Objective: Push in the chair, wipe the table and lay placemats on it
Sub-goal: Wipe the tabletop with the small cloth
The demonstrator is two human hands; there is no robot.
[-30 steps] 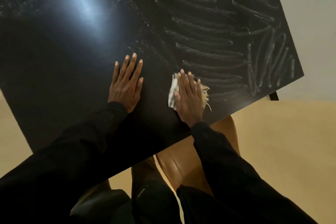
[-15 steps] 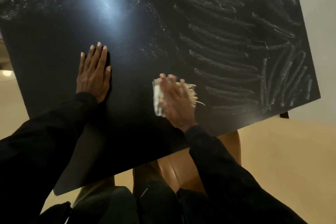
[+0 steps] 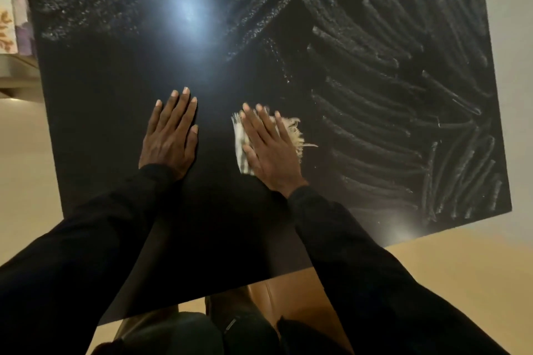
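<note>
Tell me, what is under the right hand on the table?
A pale frayed cloth lies under the right hand, flat on the black table. Its edges show on both sides; its middle is covered.

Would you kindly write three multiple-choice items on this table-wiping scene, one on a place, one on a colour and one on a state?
1. Where is the cloth?
A. Under the right hand
B. Under the left hand
C. On the floor

2. What colour is the table?
A. White
B. Black
C. Red

3. How is the left hand?
A. Clenched in a fist
B. Lifted clear of the table
C. Flat on the table, fingers extended

Answers:
1 A, the cloth's edges stick out on both sides of the right hand.
2 B, the top is black, with pale wipe streaks on its right part.
3 C, the palm lies flat on the table with nothing under it.
</note>
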